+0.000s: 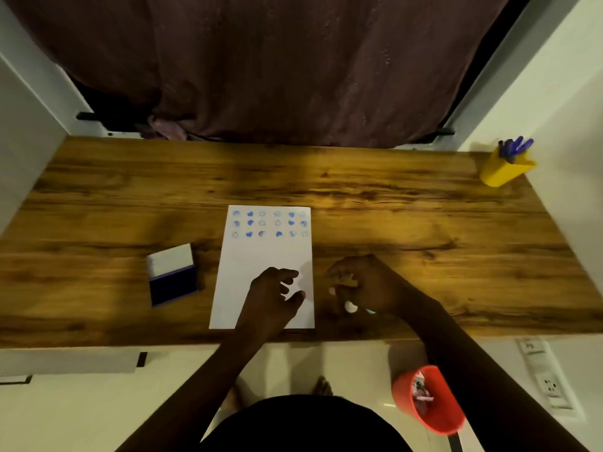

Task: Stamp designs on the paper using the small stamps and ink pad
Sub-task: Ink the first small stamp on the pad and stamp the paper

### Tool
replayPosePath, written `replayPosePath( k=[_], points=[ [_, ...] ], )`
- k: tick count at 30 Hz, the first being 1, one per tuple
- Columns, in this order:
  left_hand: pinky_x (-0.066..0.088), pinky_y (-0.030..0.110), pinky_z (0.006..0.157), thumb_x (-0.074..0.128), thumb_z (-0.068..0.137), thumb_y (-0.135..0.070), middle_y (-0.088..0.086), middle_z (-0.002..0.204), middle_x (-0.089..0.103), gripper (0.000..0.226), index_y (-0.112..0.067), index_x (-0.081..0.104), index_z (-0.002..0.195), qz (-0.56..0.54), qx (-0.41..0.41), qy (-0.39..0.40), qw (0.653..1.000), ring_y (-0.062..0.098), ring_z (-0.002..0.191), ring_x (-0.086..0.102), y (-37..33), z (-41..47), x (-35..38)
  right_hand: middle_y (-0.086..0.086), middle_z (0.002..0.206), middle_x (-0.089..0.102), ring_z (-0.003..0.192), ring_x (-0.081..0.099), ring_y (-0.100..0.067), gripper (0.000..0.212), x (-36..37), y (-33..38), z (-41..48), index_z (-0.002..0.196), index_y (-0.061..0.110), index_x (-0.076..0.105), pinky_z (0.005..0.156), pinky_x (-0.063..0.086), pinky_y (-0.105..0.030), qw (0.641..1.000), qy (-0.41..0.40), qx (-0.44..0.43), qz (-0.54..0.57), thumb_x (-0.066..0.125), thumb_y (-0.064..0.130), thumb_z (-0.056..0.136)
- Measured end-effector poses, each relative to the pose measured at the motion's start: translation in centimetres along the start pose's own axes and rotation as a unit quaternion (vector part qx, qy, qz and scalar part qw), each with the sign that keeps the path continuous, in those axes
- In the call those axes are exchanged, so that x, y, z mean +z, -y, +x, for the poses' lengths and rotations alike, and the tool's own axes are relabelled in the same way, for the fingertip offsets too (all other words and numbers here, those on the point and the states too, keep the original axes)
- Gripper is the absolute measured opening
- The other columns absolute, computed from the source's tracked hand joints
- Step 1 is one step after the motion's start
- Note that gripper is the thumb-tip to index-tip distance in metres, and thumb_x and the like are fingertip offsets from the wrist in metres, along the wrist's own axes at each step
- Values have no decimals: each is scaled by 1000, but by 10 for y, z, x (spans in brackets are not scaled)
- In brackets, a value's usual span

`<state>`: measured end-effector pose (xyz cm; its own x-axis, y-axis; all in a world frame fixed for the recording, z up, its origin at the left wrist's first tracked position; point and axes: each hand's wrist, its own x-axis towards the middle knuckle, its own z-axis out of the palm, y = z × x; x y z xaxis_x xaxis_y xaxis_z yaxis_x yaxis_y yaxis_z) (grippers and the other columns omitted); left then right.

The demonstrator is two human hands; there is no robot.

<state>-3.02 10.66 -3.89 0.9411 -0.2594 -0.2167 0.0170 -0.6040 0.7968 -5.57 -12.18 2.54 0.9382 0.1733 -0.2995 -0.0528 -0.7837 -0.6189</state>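
Observation:
A white sheet of paper (261, 256) lies in the middle of the wooden desk (408, 207), with three rows of blue stamped designs (270, 224) across its top. The open ink pad (172, 275), blue pad facing up and white lid folded back, sits left of the paper. My left hand (275, 296) rests on the paper's lower right part, fingers spread, holding nothing. My right hand (362, 287) hovers just right of the paper, fingers curled around small stamps; a white stamp (351, 306) shows beneath it.
A yellow holder with blue pens (505, 164) stands at the desk's far right corner. A red bin (430, 399) sits on the floor below the desk's near edge. A dark curtain (277, 66) hangs behind the desk. Wall sockets (548, 380) are at lower right.

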Motion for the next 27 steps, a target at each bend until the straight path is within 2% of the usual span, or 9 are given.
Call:
replayPosePath(
  k=[3, 7, 14, 16, 19, 22, 23, 25, 27],
  points=[
    [46, -3, 61, 83, 82, -28, -10, 109, 68, 41, -28, 70, 122, -13, 3, 26, 1000, -1, 82, 64, -9, 1, 21, 4, 132, 67, 123, 58, -17, 47, -6, -15, -12, 128, 24, 68, 102, 47, -31, 990, 41, 14, -132, 74, 40, 85],
    [49, 2, 59, 83, 81, -27, -8, 112, 68, 45, -24, 69, 124, -3, 5, 47, 999, 1, 82, 63, -14, 1, 41, 6, 125, 67, 120, 54, -20, 43, -4, -34, -17, 126, 32, 65, 100, 41, -35, 968, 67, -19, -240, 61, 49, 86],
    [59, 26, 91, 82, 82, -23, 1, 122, 73, 45, -19, 71, 125, 11, 36, 69, 997, 13, 96, 70, -19, -5, 57, 10, 109, 71, 106, 58, -18, 30, 7, -53, -16, 111, 32, 70, 87, 36, -34, 957, 14, -84, -276, 53, 45, 91],
    [57, 21, 91, 82, 82, -26, -2, 115, 77, 37, -21, 75, 118, 0, 55, 68, 996, 14, 98, 73, -20, -5, 58, 12, 107, 72, 105, 60, -14, 29, 4, -50, -15, 109, 33, 71, 88, 39, -34, 970, -21, -85, -226, 53, 47, 91],
    [54, 14, 89, 81, 84, -26, -15, 101, 78, 22, -30, 79, 106, -41, 69, 48, 996, -3, 90, 71, -26, -7, 51, 13, 99, 77, 94, 69, -6, 21, -1, -41, -14, 101, 31, 76, 86, 52, -31, 995, -81, -53, -28, 66, 45, 90],
    [59, 22, 89, 79, 86, -8, -16, 96, 81, 37, -42, 79, 99, -173, 40, 37, 983, 4, 92, 76, -29, -8, 39, 8, 94, 80, 87, 73, -5, 15, 0, -27, -7, 99, 21, 80, 79, 56, -24, 983, -105, -7, 148, 79, 30, 86],
    [60, 25, 88, 78, 86, -3, -12, 98, 82, 42, -42, 80, 101, -240, 27, 30, 970, 9, 96, 78, -29, -9, 34, 6, 94, 80, 87, 74, -6, 17, 1, -21, -4, 99, 18, 80, 79, 57, -21, 978, -108, -1, 181, 80, 27, 85],
    [63, 37, 89, 77, 87, 3, 3, 111, 81, 40, -23, 77, 116, -352, 8, 26, 935, 22, 105, 77, -29, -9, 23, 5, 94, 80, 87, 75, -4, 17, 5, -10, 1, 100, 14, 80, 76, 55, -16, 962, -106, 22, 249, 81, 21, 85],
    [63, 40, 89, 77, 84, 7, 8, 116, 79, 42, -13, 74, 121, -384, 15, 15, 923, 26, 110, 76, -26, -9, 15, 10, 86, 79, 78, 73, 2, 15, 8, 0, 6, 100, 15, 79, 66, 51, -10, 943, -89, 55, 316, 79, 22, 87]
  ],
)
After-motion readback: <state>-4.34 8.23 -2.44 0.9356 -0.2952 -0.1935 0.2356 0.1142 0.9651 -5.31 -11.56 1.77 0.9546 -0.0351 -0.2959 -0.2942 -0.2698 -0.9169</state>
